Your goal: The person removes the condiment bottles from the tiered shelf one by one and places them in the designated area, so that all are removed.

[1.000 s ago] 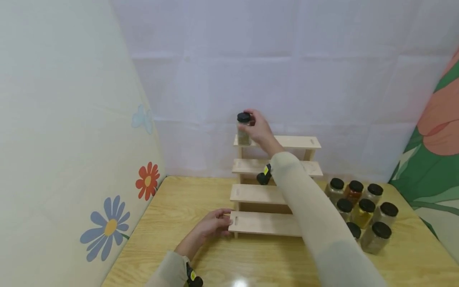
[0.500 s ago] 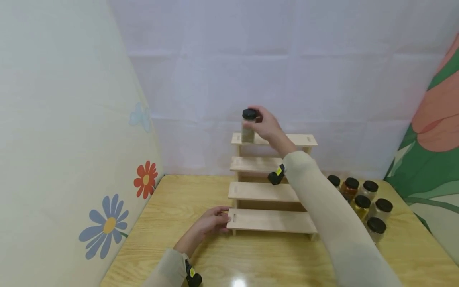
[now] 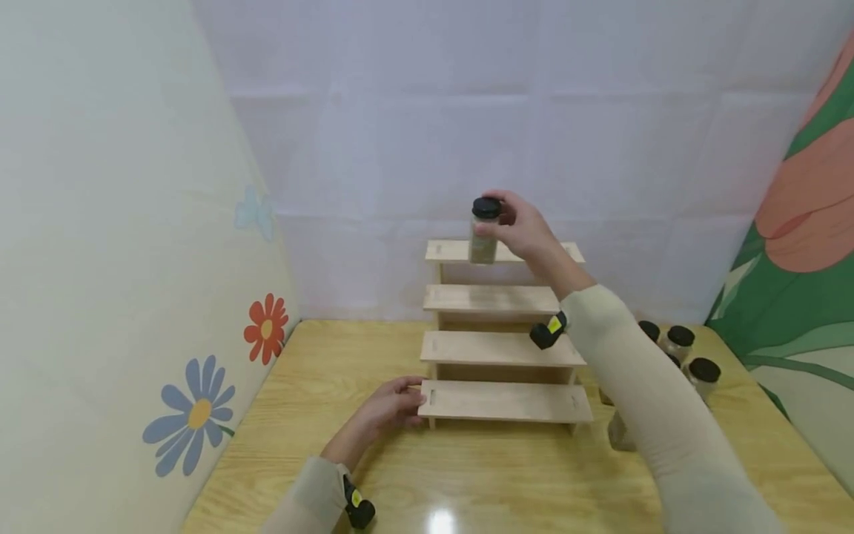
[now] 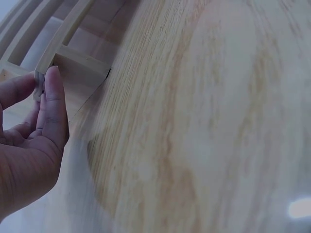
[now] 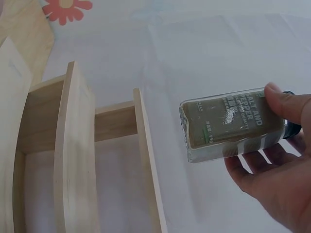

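Note:
My right hand (image 3: 523, 226) grips a spice jar (image 3: 483, 248) by its upper part, just under the black lid. In the right wrist view the glass jar (image 5: 226, 121) lies sideways across the picture, its label reading "salt and pepper", with a gap between it and the wooden boards. In the head view it overlaps the top step of a light wooden four-tier display rack (image 3: 503, 400). My left hand (image 3: 387, 406) pinches the left end of the rack's lowest board. The left wrist view shows that board end (image 4: 46, 68) between thumb and fingers.
Several black-lidded spice jars (image 3: 703, 374) stand on the wooden table (image 3: 360, 356) to the right of the rack, partly hidden by my right sleeve (image 3: 640, 371). A white cloth (image 3: 373, 148) hangs behind the table. A flowered panel (image 3: 200, 297) borders it on the left.
My right hand has moved to the right with the jar, away from the left end of the top step. The left hand keeps its pinch on the lowest board.

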`<state>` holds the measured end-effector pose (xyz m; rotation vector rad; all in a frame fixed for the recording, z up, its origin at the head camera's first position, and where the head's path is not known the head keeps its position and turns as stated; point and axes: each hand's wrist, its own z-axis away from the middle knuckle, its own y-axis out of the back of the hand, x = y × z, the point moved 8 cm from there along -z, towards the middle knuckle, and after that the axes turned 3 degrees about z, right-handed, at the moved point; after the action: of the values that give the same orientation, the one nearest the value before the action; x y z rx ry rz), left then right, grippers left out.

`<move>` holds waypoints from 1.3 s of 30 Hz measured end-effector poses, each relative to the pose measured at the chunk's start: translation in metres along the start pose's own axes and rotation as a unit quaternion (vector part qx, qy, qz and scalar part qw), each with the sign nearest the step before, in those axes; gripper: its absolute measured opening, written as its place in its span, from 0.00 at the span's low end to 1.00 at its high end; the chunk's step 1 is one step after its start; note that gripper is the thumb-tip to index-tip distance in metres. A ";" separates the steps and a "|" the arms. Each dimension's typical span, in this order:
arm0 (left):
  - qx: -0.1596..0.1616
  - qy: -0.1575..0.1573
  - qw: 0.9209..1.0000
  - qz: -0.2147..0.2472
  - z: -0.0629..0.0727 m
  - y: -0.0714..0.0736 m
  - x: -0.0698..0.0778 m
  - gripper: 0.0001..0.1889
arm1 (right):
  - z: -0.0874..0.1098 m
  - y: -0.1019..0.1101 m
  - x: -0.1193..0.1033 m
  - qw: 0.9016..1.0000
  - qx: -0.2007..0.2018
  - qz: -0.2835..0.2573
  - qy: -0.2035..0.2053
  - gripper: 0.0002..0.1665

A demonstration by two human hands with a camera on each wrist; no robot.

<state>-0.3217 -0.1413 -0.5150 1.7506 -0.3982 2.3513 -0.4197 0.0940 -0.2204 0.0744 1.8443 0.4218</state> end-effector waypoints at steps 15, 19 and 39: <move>-0.002 0.002 1.000 0.003 -0.002 0.000 -0.001 0.28 | 0.039 0.037 0.002 0.999 0.020 0.045 0.024 0.36; 0.001 0.000 1.000 0.003 -0.001 0.000 -0.001 0.29 | 0.049 0.043 0.005 0.999 0.017 0.035 0.024 0.36; 0.004 -0.003 1.000 0.013 0.004 0.004 0.000 0.32 | 0.101 0.089 0.027 0.997 0.030 0.070 0.006 0.37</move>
<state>-0.3194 -0.1465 -0.5148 1.7656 -0.4156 2.3690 -0.3479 0.2093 -0.2415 0.2425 1.8707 0.4647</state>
